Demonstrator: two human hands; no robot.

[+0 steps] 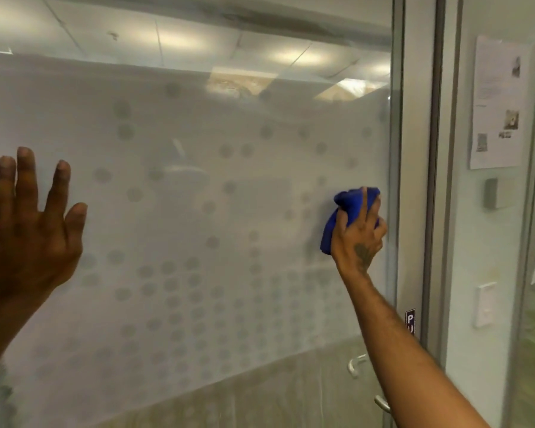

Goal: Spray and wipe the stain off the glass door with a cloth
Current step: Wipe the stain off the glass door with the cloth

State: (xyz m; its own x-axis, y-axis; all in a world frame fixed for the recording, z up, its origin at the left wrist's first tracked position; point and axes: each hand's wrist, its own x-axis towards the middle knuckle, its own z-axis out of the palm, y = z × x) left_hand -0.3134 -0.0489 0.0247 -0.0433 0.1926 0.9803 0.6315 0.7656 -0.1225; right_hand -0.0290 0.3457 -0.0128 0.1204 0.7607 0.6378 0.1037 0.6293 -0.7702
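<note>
The glass door (198, 230) fills most of the view, frosted with a pattern of grey dots. My right hand (360, 239) presses a bunched blue cloth (349, 208) against the glass near the door's right edge. My left hand (31, 230) is flat against the glass at the far left, fingers spread, holding nothing. No stain stands out on the frosted surface, and no spray bottle is in view.
A metal door handle (357, 364) sits low at the right, below a small dark push sign (410, 321). The door frame (414, 180) runs vertically right of the cloth. Beyond it, a wall carries a paper notice (498, 103), a grey box (493, 193) and a white switch (485, 304).
</note>
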